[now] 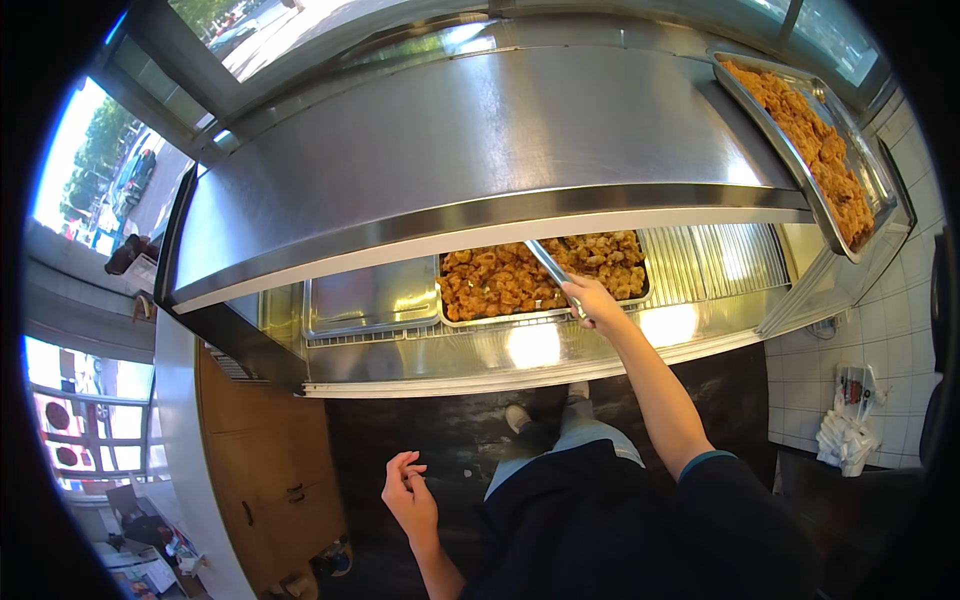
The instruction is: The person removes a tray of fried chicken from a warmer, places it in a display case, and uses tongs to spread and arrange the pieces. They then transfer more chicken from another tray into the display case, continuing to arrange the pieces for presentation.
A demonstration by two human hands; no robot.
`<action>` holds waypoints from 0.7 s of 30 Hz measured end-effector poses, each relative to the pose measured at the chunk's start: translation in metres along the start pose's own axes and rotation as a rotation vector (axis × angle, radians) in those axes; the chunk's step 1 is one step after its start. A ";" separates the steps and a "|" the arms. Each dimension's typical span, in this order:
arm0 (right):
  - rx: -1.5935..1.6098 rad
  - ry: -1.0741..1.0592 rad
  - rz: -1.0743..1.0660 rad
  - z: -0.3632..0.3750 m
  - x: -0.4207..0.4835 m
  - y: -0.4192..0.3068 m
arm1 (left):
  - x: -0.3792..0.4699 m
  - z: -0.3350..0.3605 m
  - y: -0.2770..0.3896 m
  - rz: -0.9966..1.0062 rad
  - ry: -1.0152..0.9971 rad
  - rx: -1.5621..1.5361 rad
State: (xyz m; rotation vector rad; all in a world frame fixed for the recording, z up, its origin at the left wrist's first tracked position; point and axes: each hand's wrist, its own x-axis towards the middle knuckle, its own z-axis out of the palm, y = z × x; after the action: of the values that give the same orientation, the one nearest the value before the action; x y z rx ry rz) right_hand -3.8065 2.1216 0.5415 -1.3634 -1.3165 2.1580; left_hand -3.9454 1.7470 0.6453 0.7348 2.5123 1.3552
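My right hand [596, 301] grips the handle end of metal tongs [553, 266], reaching into a lit stainless steel display case. The far tips of the tongs are hidden under the case's top. Below the tongs lies a tray of fried chicken pieces [491, 285], heaped in browned chunks. Left of it sits a bare metal tray [375, 296] on the same wire rack [712, 259]. My left hand [411, 491] hangs over the dark floor in front of the case, fingers loosely curled and apart, with nothing in it.
The case's steel top [480, 135] overhangs the opening. A second tray [859, 131] of fried chicken stands on its right end. Wooden cabinets [266, 465] stand at left, and white plastic bags [847, 435] hang on the tiled wall at right. Windows line the far side.
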 end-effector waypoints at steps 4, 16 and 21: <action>0.104 -0.026 0.039 -0.007 -0.024 0.009 | 0.001 0.004 -0.002 -0.004 -0.001 0.006; -1.415 0.403 -0.550 -0.005 -0.048 0.034 | 0.011 0.011 0.005 0.032 -0.027 -0.004; -1.562 0.463 -0.780 0.033 0.004 0.023 | 0.013 0.012 0.006 0.065 -0.011 -0.017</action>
State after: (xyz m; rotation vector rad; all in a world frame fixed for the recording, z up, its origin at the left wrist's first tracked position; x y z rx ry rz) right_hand -3.8301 2.0935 0.5249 -1.1132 -2.7058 0.0360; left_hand -3.9499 1.7656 0.6444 0.8249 2.4863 1.3875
